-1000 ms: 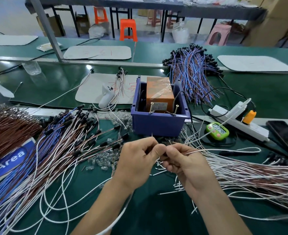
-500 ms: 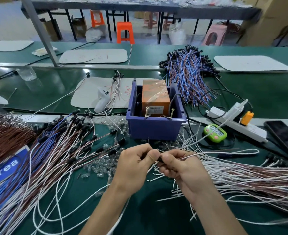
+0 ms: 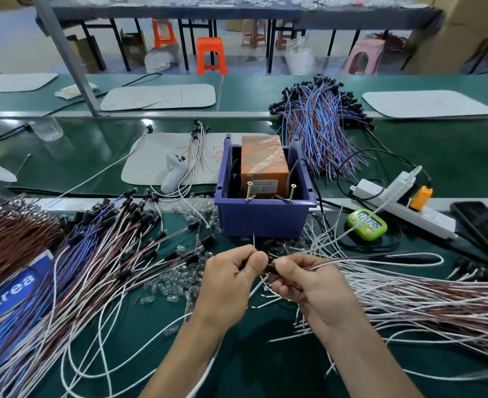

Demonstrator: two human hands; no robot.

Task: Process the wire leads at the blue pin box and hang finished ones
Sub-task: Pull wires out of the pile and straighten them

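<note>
Little has shifted in the last second: my left hand and right hand stay curled, pinching one wire lead just in front of the blue box. I judge it isn't ready for the pins yet.

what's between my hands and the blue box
Head view: a strip of green mat, strewn with clear bits and white wire ends, separates blue box from left hand and right hand.
</note>
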